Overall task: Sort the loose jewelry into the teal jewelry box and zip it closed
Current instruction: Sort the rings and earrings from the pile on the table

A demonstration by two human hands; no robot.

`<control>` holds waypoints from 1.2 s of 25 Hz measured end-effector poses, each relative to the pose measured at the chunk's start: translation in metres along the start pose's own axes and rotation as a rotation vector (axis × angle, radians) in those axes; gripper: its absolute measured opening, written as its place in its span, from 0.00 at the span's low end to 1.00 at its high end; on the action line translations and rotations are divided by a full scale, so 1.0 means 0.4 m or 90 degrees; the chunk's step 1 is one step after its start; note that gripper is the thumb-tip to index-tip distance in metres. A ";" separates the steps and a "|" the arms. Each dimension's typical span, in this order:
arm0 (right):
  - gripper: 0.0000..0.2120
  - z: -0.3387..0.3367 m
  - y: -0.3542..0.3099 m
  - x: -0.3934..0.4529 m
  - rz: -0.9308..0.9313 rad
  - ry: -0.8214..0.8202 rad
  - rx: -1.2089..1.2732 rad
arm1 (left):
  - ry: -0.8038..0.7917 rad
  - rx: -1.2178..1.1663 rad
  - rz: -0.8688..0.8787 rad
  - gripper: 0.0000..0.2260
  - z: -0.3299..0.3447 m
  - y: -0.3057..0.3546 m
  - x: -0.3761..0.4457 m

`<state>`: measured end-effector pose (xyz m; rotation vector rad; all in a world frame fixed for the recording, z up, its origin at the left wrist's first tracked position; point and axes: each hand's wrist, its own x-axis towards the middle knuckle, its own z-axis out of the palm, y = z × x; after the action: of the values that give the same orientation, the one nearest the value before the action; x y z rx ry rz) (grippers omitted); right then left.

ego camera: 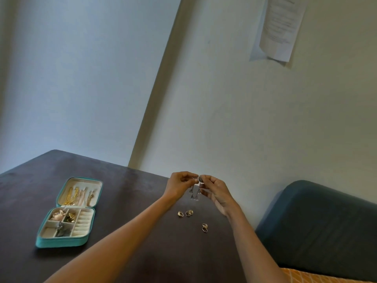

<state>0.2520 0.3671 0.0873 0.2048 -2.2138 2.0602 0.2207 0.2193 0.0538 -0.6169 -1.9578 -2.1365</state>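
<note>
I hold a pair of silver dangling earrings (194, 193) above the far part of the dark table (126, 201), my left hand (179, 187) and my right hand (216, 190) each pinching one at its top; I judge them light, thin and easy to tangle, so the top is the safe place to grip. Five rings (189, 213) lie loose on the table below my hands. The teal jewelry box (67, 213) lies open near the left edge, with chains in its lid and small pieces in some compartments, but its ring rolls look empty.

Jewelry box (63, 243): teal shell, cream lining
Chains in lid (71, 196): gold
Rings (188, 213): gold
Table (132, 201): dark brown
Sofa (318, 225): dark teal
Cloth (318, 277): orange, pale lattice
Wall (234, 119): off-white
</note>
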 end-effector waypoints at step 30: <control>0.13 0.226 -0.046 -0.099 -0.138 0.131 0.010 | 0.079 -0.052 -0.012 0.05 -0.149 0.151 -0.067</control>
<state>0.2952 0.2766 0.0920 0.2126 -1.9626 1.8930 0.2580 0.1496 0.0949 -0.4690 -1.8280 -2.2179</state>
